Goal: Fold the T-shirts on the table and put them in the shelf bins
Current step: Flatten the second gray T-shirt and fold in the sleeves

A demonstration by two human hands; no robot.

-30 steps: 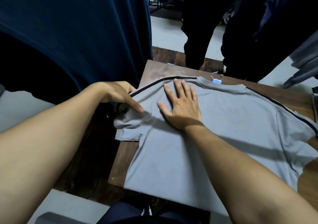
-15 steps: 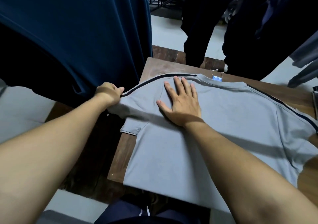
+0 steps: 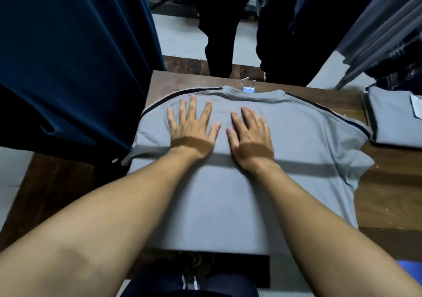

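Hands (L [image 3: 189, 132], R [image 3: 250, 134]) flat on grey tee [image 3: 228, 196].

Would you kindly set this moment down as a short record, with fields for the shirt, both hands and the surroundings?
Shirt: grey T-shirt with dark shoulder stripes, spread flat on the brown wooden table, collar away from the person, hem over the near edge
Left hand: flat, fingers spread, pressing the shirt below the collar
Right hand: flat on the shirt beside the other hand, not touching it
Nearby: folded grey garment at the table's right; dark blue hanging fabric at the left
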